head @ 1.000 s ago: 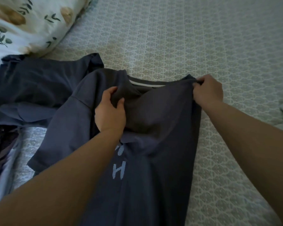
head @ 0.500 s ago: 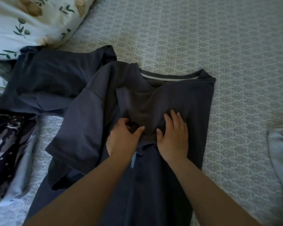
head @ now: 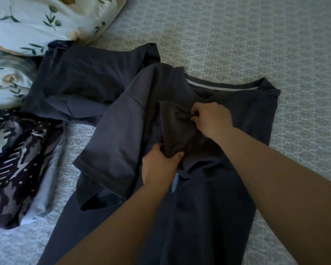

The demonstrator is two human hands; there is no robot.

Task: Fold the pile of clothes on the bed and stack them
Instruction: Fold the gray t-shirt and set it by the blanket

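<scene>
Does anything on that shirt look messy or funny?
Yes. The dark shirt has a bunched flap of fabric on its chest, pinched by the right hand and the left hand.

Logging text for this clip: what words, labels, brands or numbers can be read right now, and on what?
None can be read.
Dark T-shirt: only a sliver of light blue print shows beside the left hand; no letter can be made out.
Collar: no legible label.
Patterned garment: shapes only, no text.

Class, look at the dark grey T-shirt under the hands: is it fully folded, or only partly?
Partly folded. The dark grey T-shirt has its right side tucked over, but one sleeve lies spread out.
</scene>
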